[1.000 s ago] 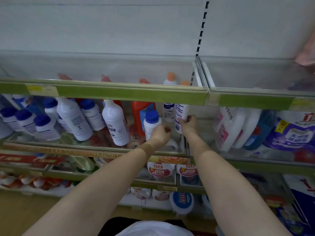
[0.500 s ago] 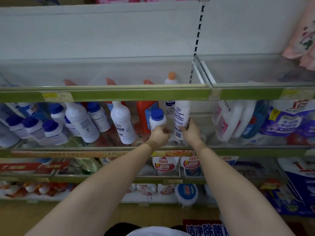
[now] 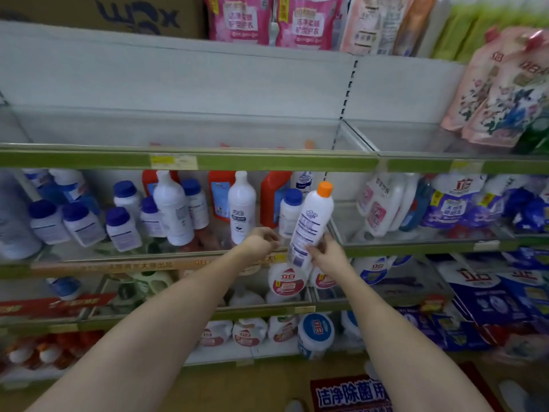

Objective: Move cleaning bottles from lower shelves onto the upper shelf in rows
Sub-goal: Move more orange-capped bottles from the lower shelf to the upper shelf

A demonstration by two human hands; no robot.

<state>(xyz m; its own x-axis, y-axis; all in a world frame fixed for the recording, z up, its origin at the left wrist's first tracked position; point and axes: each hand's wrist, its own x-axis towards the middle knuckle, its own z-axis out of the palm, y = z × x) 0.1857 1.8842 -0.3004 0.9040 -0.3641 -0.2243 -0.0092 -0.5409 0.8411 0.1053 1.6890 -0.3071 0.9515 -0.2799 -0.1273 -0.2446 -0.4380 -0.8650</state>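
The right hand grips a tall white bottle with an orange cap round its lower body, fingers curled about the label, and the bottle tilts with its cap leaning up and to the right — held out in front of the lower shelf, below the green front rail of the upper shelf. The left hand is just beside it at the shelf's front edge, fingers loosely curled; whether it touches anything I cannot tell, though it seems to hold nothing. Just behind the two hands stands a short white bottle with a blue cap, and left of that a tall white bottle without a coloured cap. Farther left on the same shelf is a cluster of blue-capped bottles with red-orange bottles at the back. The upper shelf's clear front panel shows only bare floor and faint orange and red shapes low down. Pink refill pouches stand higher up, and white tubs sit on the shelf below the hands.
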